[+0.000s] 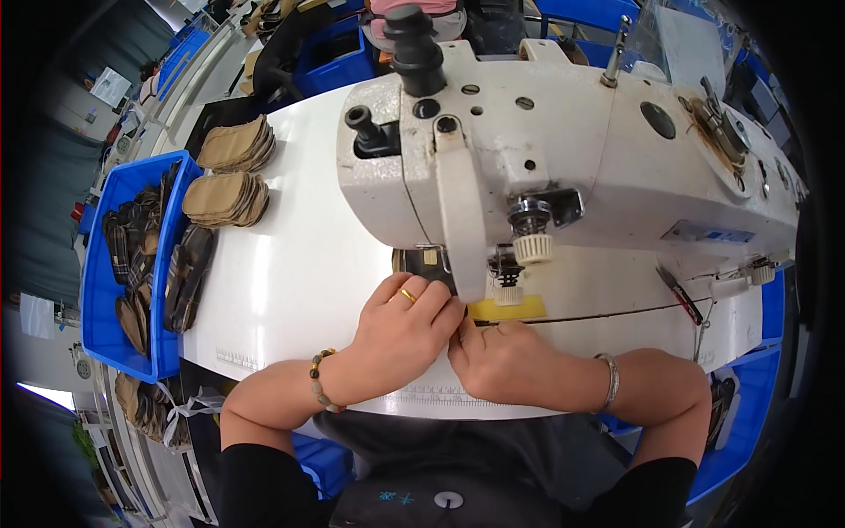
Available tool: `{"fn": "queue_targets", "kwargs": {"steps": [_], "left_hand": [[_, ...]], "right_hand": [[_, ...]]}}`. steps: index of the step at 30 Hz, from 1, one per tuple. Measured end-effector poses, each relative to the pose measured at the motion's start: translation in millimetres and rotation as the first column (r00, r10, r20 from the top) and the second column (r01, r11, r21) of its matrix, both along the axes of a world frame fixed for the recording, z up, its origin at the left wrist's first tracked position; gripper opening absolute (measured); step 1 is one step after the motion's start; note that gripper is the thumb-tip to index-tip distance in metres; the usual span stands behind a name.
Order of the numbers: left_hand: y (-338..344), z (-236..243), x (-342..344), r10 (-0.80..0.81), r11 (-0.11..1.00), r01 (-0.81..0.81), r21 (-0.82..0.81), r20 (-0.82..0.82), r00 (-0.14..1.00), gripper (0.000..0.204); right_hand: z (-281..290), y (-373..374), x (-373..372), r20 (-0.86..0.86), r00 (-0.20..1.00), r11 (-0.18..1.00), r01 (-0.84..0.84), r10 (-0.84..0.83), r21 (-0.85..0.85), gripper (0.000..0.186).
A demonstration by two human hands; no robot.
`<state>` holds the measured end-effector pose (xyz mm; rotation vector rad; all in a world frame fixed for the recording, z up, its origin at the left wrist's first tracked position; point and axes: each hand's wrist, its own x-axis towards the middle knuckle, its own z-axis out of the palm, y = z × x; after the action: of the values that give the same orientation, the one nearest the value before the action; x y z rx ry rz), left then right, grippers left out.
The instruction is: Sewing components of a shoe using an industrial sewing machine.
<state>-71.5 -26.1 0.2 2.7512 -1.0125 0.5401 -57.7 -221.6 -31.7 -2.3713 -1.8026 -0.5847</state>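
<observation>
Ruler markings (453, 396) line the near edge of the smooth white surface (308, 264), at six o'clock from the two hands. The left hand (409, 321) has its fingers bent and close together, against a flat dark piece (427, 264) that lies at twelve, partly hidden beneath the sewing machine (546, 114). The right hand (502, 361) is curled nearly closed, thumb and forefinger beside a thin dark strip (607, 315); whether they pinch anything I can't tell from here. That strip stretches toward three o'clock, past a flat yellow piece (524, 307), with red-and-black snips (679, 295) by its far end. The machine, scuffed off-white metal with ribbed cream knobs, bulks at one o'clock and blocks sight of its underside. Just past nine, a blue plastic bin (114, 339) holds plaid cloth pieces (132, 238). Two stacks of tan, round-cornered pieces (227, 199) sit at ten. Well beyond, at eleven, is another blue bin (334, 66), near a person in pink (414, 7).
</observation>
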Motion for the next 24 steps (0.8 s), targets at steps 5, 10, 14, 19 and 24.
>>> {"fn": "queue_targets", "kwargs": {"steps": [5,10,14,19,24], "left_hand": [[1,2,-3,0.053,0.998,-0.049,0.032,-0.150,0.987,0.032],[0,4,-5,0.074,0.997,-0.070,0.031,-0.164,0.984,0.030],[-3,0,-8,0.076,0.995,-0.066,0.075,-0.140,0.987,0.029],[-5,4,-10,0.109,0.984,-0.086,0.154,-0.148,0.983,0.029],[-4,4,-7,0.122,0.983,-0.102,0.152,-0.128,0.984,0.032]], "right_hand": [[2,0,-6,0.095,0.995,0.999,-0.005,0.001,0.044,0.024],[0,2,-12,0.080,0.997,0.997,-0.026,0.020,0.075,0.023],[1,3,-11,0.063,0.998,0.995,-0.032,0.026,0.095,0.022],[0,3,-10,0.061,0.998,0.995,-0.036,0.031,0.091,0.020],[1,2,-8,0.043,0.998,0.996,-0.040,0.037,0.081,0.020]]}}
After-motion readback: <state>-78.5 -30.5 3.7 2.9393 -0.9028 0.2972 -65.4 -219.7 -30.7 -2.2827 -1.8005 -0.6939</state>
